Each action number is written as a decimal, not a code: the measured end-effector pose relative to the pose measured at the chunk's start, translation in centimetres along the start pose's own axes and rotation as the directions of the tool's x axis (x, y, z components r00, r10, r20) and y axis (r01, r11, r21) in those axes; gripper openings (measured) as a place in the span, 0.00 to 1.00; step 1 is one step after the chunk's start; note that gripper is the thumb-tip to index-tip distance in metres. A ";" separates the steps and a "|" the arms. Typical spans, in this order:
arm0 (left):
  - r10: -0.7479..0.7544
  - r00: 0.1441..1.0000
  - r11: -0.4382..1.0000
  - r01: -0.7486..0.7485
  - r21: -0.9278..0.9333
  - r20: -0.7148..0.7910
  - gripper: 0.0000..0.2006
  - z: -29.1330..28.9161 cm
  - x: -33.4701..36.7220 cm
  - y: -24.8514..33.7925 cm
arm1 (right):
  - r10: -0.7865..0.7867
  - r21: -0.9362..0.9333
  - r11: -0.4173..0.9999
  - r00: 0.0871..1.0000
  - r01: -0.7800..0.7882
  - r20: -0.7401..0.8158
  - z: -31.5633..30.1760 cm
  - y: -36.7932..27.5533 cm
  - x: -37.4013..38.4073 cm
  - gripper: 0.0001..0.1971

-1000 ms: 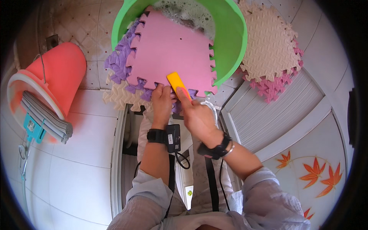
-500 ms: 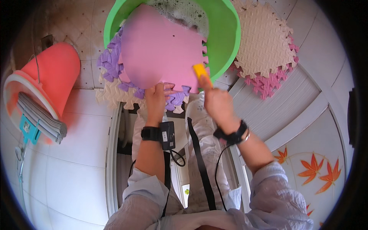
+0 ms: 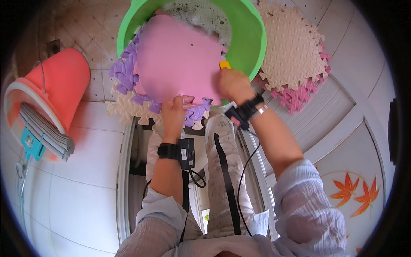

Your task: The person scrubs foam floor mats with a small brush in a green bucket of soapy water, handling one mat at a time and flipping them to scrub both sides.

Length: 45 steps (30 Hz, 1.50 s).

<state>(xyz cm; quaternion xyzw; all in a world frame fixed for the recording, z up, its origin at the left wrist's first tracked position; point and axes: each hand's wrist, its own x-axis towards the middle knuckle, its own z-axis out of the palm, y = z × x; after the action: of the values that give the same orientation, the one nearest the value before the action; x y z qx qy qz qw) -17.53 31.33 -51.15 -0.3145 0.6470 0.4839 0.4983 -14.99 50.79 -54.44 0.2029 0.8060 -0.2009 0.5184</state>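
A pink foam puzzle mat (image 3: 180,60) lies smooth side up across the near rim of a green basin (image 3: 255,51). At its near edge, my left hand (image 3: 173,112) is closed on it, the fingertips curled at the interlocking teeth. My right hand (image 3: 235,85) is closed round a yellow brush (image 3: 224,65) at the mat's right edge; only the brush's end shows, and its bristles are hidden. Under the pink mat are purple foam mats (image 3: 124,70) and a cream foam mat (image 3: 130,107). Soapy water (image 3: 201,15) with suds fills the far part of the basin.
Right of the basin rests a stack of foam mats, a cream mat (image 3: 291,47) over pink mats (image 3: 295,97). An orange-red bucket (image 3: 64,85) stands at left, with a grey-headed mop (image 3: 45,130) over its rim. A white door panel (image 3: 317,124) lies at right.
My right hand has moved up and slightly left with the brush, its wrist turning. My left hand stays on the pink mat, which has shifted slightly downward in view.
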 end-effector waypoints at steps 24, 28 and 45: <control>-0.014 0.999 1.000 0.014 -0.010 -0.030 0.11 -1.7 0.1 -0.4 | -0.085 -0.067 0.995 0.994 0.080 -0.069 1.4 -3.0 -7.6 0.15; -0.001 1.000 0.994 0.003 -0.107 0.017 0.10 -0.2 0.4 -0.1 | -0.053 -0.083 0.996 0.981 0.038 -0.186 1.7 0.3 2.1 0.12; -0.027 0.998 0.998 0.030 -0.051 0.055 0.11 0.2 0.2 0.5 | -0.055 -0.053 0.997 0.987 0.048 -0.149 1.8 0.4 0.7 0.15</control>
<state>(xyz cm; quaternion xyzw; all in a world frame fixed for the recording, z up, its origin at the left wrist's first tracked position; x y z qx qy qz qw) -18.03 31.67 -51.20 -0.3232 0.6159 0.5018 0.5142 -13.69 50.30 -55.80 0.1837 0.8526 -0.1786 0.4555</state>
